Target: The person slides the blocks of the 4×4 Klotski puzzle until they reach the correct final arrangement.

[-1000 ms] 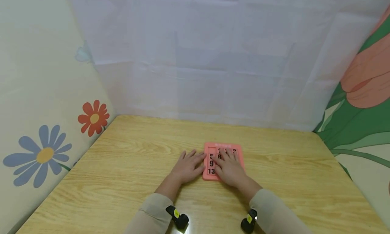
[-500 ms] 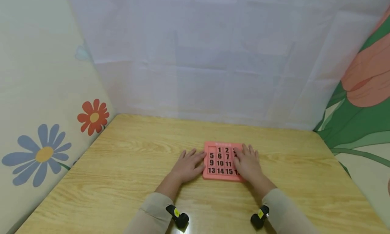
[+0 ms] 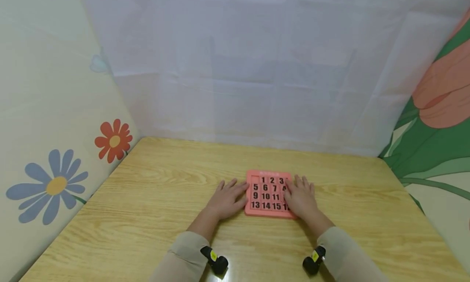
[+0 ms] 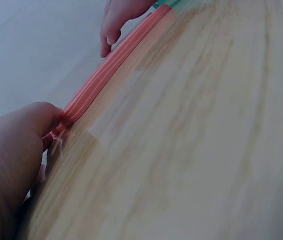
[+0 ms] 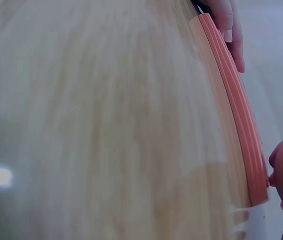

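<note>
A pink number slide puzzle [image 3: 269, 214] lies flat on the table, its black-numbered tiles in rows. The gap is at the top left, left of tiles 1, 2 and 3. My left hand [image 3: 226, 200] rests on the table, with forefinger and thumb touching the puzzle's left edge. In the left wrist view, the thumb [image 4: 46, 116] meets the frame's near corner. My right hand [image 3: 302, 198] lies over the right edge, fingers extended, with fingertips on the right column of tiles. It partly covers that column. The right wrist view shows the frame's pink side [image 5: 239, 115] between both hands.
The wooden table [image 3: 165, 172] reaches back to a white cloth [image 3: 249, 90]. Flower-printed walls [image 3: 40, 110] stand at left and right. A black wrist camera [image 3: 218, 263] sits on each sleeve.
My right hand has moved right, from over the middle of the puzzle to its right edge, uncovering the middle tiles. The left hand stays in place.
</note>
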Demonstrator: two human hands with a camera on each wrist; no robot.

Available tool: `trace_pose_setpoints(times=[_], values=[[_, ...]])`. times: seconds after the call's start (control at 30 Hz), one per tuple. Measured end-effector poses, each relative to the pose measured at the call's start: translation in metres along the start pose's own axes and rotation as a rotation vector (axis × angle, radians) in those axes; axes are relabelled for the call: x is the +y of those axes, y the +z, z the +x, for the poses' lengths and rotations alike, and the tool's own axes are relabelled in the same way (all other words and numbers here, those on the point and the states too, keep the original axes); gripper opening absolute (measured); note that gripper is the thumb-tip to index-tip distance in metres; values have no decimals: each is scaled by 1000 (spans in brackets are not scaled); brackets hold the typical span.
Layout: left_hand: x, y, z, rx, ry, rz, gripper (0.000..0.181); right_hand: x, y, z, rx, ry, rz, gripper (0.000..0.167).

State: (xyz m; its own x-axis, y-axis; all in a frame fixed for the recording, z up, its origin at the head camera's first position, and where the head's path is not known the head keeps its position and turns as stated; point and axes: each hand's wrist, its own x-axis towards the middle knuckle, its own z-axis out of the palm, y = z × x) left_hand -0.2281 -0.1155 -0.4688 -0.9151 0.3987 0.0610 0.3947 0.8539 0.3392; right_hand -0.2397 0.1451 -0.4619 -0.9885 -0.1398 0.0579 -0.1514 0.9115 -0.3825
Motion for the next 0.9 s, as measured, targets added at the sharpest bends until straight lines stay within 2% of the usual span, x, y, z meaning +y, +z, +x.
trace_pose_setpoints(times=[0.4,0.9], values=[[-1,-1,-1,-2,10,8,56,-12,4,2,-6,-19,7,50],[2,-3,-1,-4,17,-11,55,-14,8,5,-31,-24,17,51]])
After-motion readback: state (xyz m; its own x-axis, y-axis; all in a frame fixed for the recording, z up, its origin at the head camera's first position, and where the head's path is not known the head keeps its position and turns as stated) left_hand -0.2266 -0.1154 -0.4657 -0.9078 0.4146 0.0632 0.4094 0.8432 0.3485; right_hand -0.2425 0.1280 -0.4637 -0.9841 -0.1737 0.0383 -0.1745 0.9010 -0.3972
